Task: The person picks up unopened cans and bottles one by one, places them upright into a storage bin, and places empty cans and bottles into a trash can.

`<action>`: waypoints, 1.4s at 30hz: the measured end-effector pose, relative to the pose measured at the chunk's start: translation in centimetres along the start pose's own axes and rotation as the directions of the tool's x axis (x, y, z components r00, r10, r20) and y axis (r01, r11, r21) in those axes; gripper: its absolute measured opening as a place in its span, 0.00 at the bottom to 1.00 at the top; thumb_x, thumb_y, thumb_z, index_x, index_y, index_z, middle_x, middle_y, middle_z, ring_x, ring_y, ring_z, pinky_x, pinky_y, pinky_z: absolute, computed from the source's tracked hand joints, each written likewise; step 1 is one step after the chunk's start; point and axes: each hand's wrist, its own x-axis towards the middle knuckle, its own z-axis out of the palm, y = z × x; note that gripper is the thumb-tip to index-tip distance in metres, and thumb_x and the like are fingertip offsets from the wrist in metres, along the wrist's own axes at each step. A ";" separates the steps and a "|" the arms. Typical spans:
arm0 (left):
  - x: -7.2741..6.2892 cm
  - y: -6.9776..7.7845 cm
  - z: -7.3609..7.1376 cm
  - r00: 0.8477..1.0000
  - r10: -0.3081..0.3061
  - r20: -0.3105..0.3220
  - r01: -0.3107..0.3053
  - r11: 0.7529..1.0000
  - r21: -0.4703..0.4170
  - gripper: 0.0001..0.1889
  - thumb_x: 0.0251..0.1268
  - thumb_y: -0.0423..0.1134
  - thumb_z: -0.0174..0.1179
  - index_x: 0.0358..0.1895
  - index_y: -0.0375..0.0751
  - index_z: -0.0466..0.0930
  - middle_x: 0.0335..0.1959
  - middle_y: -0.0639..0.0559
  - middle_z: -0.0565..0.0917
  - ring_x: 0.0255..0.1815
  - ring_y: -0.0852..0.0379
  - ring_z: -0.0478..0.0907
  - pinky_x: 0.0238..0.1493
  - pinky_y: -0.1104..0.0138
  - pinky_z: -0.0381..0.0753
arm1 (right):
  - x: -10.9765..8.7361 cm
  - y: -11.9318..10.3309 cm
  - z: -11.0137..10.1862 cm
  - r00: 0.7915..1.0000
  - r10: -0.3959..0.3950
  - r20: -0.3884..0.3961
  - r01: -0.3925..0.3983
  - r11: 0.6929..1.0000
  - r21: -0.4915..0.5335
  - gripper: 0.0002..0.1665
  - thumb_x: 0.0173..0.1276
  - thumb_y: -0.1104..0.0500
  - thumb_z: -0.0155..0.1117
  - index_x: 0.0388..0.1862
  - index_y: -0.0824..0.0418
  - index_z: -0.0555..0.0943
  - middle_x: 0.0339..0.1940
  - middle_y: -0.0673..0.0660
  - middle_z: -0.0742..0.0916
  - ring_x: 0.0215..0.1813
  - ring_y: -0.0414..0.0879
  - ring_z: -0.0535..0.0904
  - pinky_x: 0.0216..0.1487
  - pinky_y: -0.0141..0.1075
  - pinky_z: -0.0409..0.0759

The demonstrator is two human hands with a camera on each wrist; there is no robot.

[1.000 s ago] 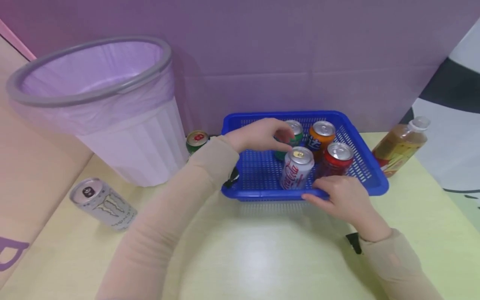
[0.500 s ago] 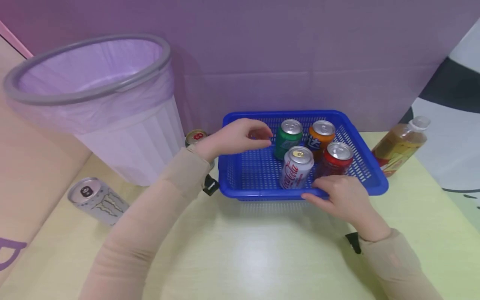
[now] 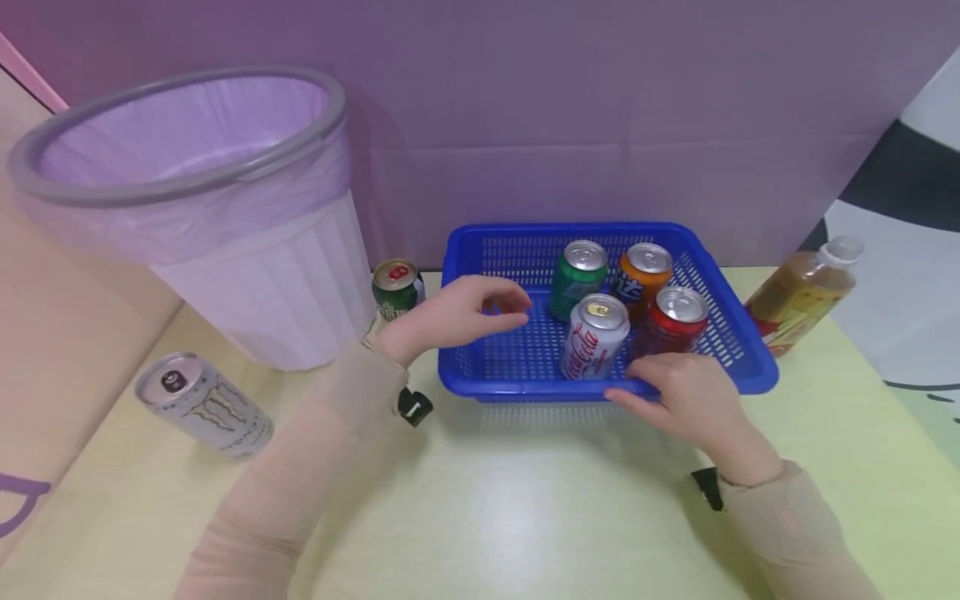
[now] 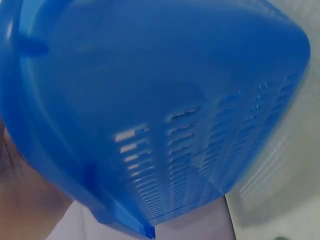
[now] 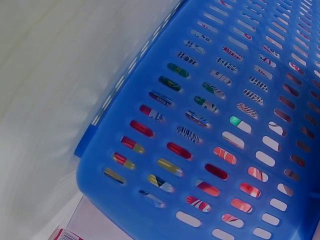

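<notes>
In the head view, the blue plastic basket (image 3: 517, 388) stands on the table. Inside it, toward the right, are a green can (image 3: 579, 279), an orange can (image 3: 643, 271), a white Coca-Cola can (image 3: 595, 337) and a red can (image 3: 675, 321), all upright. My left hand (image 3: 465, 312) hovers over the basket's left side, fingers loosely bent, holding nothing. My right hand (image 3: 686, 398) grips the front rim near the red can, with the thumb along the outside. Basket wall (image 4: 150, 75) fills most of the left wrist view; the cans show through slots in the basket (image 5: 150, 210) in the right wrist view.
A tall white bin (image 3: 277, 292) with a liner stands at the left. A Monster can (image 3: 210, 408) leans on the table before it. Between bin and basket is a dark green can (image 3: 397, 287). Right of the basket, a bottle of amber drink (image 3: 802, 292) tilts.
My left hand has moved left, away from the green can, then a little toward the front. The green can is now uncovered. My right hand has stayed on the rim.
</notes>
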 end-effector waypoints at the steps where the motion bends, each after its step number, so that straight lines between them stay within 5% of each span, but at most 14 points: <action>1: -0.3 -0.1 0.2 1.000 0.005 -0.010 -0.005 1.000 -0.002 0.14 0.68 0.44 0.56 0.52 0.44 0.78 0.47 0.53 0.82 0.50 0.59 0.77 0.55 0.64 0.74 | 0.0 0.0 0.0 1.000 -0.001 0.000 0.001 1.000 0.001 0.38 0.67 0.27 0.39 0.18 0.55 0.77 0.14 0.47 0.77 0.17 0.37 0.69 0.19 0.32 0.67; 11: -2.9 -1.2 2.7 0.987 0.075 -0.140 -0.075 0.997 0.004 0.14 0.67 0.42 0.57 0.51 0.41 0.80 0.45 0.52 0.84 0.48 0.59 0.78 0.52 0.65 0.76 | 0.1 -0.1 -0.1 1.000 0.012 0.013 -0.012 1.000 0.000 0.36 0.66 0.27 0.42 0.18 0.54 0.77 0.14 0.46 0.76 0.17 0.36 0.68 0.20 0.31 0.66; 18: -3.8 -1.2 3.8 0.968 0.163 -0.190 -0.142 0.982 0.121 0.13 0.66 0.40 0.58 0.49 0.39 0.80 0.43 0.51 0.85 0.47 0.57 0.80 0.53 0.64 0.76 | 0.0 -0.1 -0.1 1.000 0.010 0.008 -0.010 1.000 0.002 0.37 0.66 0.27 0.41 0.18 0.54 0.77 0.14 0.46 0.77 0.17 0.36 0.69 0.19 0.31 0.66; 25: -4.3 -1.0 4.5 0.939 0.276 -0.204 -0.202 0.925 0.321 0.11 0.65 0.41 0.58 0.44 0.40 0.83 0.39 0.52 0.86 0.42 0.57 0.82 0.49 0.63 0.76 | 0.0 -0.1 -0.1 1.000 0.009 0.009 -0.009 1.000 0.003 0.36 0.67 0.28 0.41 0.18 0.54 0.77 0.15 0.46 0.77 0.17 0.36 0.69 0.19 0.31 0.65; 34: -4.9 -0.8 5.2 0.942 0.305 -0.138 -0.182 0.813 0.553 0.12 0.68 0.49 0.54 0.37 0.50 0.86 0.33 0.59 0.85 0.37 0.60 0.80 0.44 0.64 0.70 | 0.0 -0.1 0.0 1.000 0.004 -0.006 -0.004 1.000 -0.008 0.38 0.67 0.27 0.39 0.18 0.54 0.77 0.14 0.46 0.77 0.17 0.37 0.69 0.19 0.32 0.66; 38: -5.2 -0.6 5.1 0.952 0.289 -0.100 -0.180 0.793 0.583 0.14 0.69 0.50 0.52 0.36 0.50 0.86 0.31 0.60 0.85 0.36 0.59 0.79 0.45 0.63 0.70 | 0.0 0.0 0.0 1.000 0.001 -0.008 -0.001 1.000 -0.007 0.38 0.67 0.28 0.40 0.18 0.55 0.77 0.14 0.47 0.77 0.17 0.37 0.70 0.19 0.32 0.66; 42: -5.8 -0.3 4.8 0.961 0.268 -0.064 -0.186 0.802 0.567 0.13 0.68 0.50 0.53 0.39 0.48 0.85 0.33 0.59 0.85 0.38 0.58 0.79 0.48 0.62 0.70 | 0.0 0.0 0.0 1.000 -0.001 -0.003 0.001 1.000 -0.005 0.38 0.67 0.28 0.40 0.19 0.55 0.78 0.15 0.47 0.78 0.17 0.37 0.70 0.19 0.32 0.67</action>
